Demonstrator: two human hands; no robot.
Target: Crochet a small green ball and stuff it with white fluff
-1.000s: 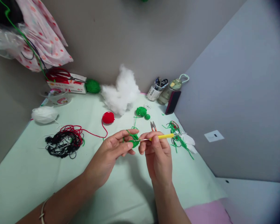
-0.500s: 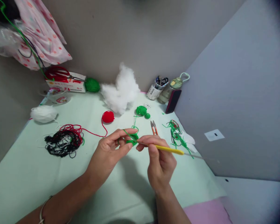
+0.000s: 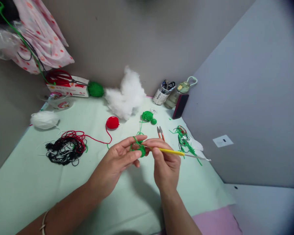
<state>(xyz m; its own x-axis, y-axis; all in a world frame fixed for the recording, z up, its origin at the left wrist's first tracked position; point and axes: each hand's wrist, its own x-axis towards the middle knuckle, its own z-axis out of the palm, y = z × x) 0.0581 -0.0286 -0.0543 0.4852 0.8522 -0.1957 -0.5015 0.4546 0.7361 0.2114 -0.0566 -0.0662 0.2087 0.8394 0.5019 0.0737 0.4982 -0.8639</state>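
Between the thumb and fingers of my left hand (image 3: 121, 156) is a small piece of green crochet work (image 3: 141, 150), with green yarn looped over the index finger. My right hand (image 3: 166, 161) grips a crochet hook (image 3: 171, 151) by its yellow handle; one metal end points into the green piece, the other sticks out to the right. From the left hand the yarn runs back to a green yarn ball (image 3: 147, 116) on the table. The exact stitch at the hook's tip is too small to make out.
Thread snips (image 3: 161, 133) lie just beyond my right hand. A red yarn ball (image 3: 112, 122), a black yarn tangle (image 3: 65, 150) and white stuffing (image 3: 127, 94) are on the table (image 3: 107, 209). Green scraps (image 3: 186, 142), a phone (image 3: 180, 106) and a bottle (image 3: 173, 98) stand or lie right.
The right hand and hook have shifted slightly left, and the hook's free end has risen a little. The green piece has turned in the left fingers.
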